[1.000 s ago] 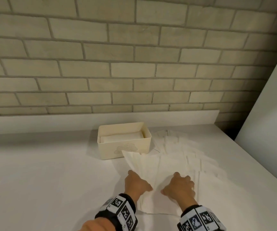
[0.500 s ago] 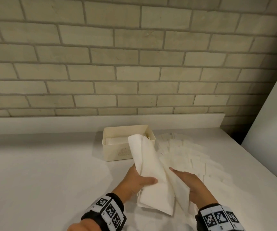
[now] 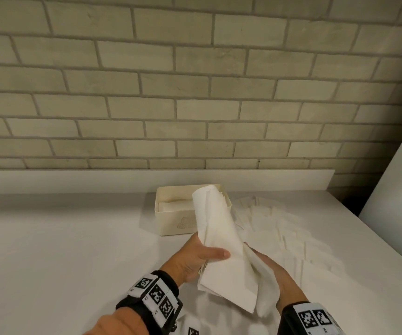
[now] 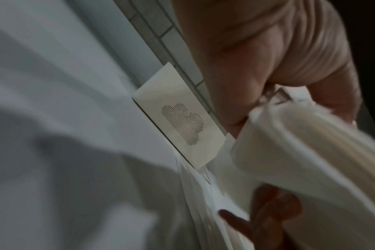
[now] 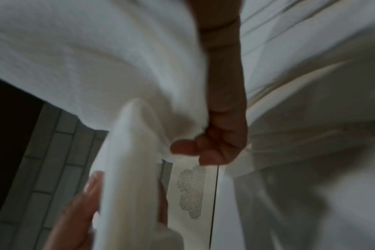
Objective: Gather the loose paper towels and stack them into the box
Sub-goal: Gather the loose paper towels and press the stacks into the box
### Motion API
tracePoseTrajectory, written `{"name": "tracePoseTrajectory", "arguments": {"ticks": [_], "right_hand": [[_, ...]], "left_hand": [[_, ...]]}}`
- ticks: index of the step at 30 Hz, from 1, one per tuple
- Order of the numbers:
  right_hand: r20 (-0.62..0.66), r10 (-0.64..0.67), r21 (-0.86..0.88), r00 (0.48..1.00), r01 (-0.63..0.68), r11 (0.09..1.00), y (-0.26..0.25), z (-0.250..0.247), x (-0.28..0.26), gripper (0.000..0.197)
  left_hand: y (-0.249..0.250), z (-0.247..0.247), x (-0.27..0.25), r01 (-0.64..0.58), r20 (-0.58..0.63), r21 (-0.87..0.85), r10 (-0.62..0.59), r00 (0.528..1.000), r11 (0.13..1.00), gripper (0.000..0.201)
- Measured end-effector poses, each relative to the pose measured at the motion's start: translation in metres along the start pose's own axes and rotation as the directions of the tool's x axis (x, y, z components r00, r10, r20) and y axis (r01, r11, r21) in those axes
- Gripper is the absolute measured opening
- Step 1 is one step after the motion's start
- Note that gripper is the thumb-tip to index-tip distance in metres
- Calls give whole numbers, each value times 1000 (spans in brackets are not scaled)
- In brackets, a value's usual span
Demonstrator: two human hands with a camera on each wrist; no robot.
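Observation:
My left hand (image 3: 209,252) grips a thick bundle of white paper towels (image 3: 219,226), thumb across its front, and holds it tilted upright above the counter. The bundle's top end stands in front of the cream box (image 3: 168,218), at the right side of its opening. My right hand (image 3: 272,269) holds the bundle's lower right flap, with its fingers curled on the paper (image 5: 203,150). A few folded towels (image 3: 175,205) lie inside the box. Loose towels (image 3: 287,228) are spread over the counter to the right of the box. The box's dotted front (image 4: 182,125) shows close by.
The white counter (image 3: 62,250) runs left of the box. A brick wall (image 3: 195,105) and a low white ledge stand behind it. A white panel (image 3: 400,189) bounds the right side, with a dark gap (image 3: 350,204) at the back corner.
Both hands lay flat on the spread towels a second ago. They have gathered a bundle and lifted it upright, and its top end has come nearer to the box.

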State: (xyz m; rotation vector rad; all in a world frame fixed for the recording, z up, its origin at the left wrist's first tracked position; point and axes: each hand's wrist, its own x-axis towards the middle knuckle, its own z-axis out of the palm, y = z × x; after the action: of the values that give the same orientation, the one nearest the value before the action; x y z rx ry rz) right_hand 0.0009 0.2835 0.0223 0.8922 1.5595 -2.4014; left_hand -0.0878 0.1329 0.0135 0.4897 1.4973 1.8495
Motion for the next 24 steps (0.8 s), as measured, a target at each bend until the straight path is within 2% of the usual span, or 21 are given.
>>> {"name": "tracePoseTrajectory", "arguments": {"ticks": [2, 3, 5, 7, 9, 11, 15, 18, 24], "right_hand": [[84, -31, 153, 996, 18, 988, -1, -1, 8, 61], [78, -63, 231, 995, 44, 972, -1, -2, 10, 69], [51, -146, 362, 988, 118, 925, -4, -10, 13, 54], [80, -191, 394, 978, 144, 908, -4, -10, 11, 44], [106, -192, 335, 976, 147, 931, -1, -7, 12, 54], [64, -199, 274, 978, 175, 946, 0, -6, 12, 59], [-42, -313, 279, 949, 312, 908, -5, -12, 18, 45], [-104, -388, 273, 916, 402, 874, -6, -11, 17, 29], [-116, -354, 326, 928, 372, 869, -6, -5, 10, 12]], "left_hand": [[1, -2, 0, -4, 15, 0, 4, 1000, 1000, 59], [2, -4, 0, -6, 13, -6, 6, 1000, 1000, 62], [3, -7, 1, 2, -7, -34, -2, 1000, 999, 74], [4, -10, 1, 12, -22, -57, -13, 1000, 998, 77], [6, -10, 0, 12, -21, -41, -13, 1000, 999, 62], [8, -10, -2, 15, -40, -16, -16, 999, 1000, 52], [10, -15, -2, 11, -138, -23, -14, 990, 1000, 34], [8, -17, -2, 23, -162, -50, -31, 986, 999, 28], [6, -16, -5, 0, -149, -56, -9, 989, 998, 29]]}}
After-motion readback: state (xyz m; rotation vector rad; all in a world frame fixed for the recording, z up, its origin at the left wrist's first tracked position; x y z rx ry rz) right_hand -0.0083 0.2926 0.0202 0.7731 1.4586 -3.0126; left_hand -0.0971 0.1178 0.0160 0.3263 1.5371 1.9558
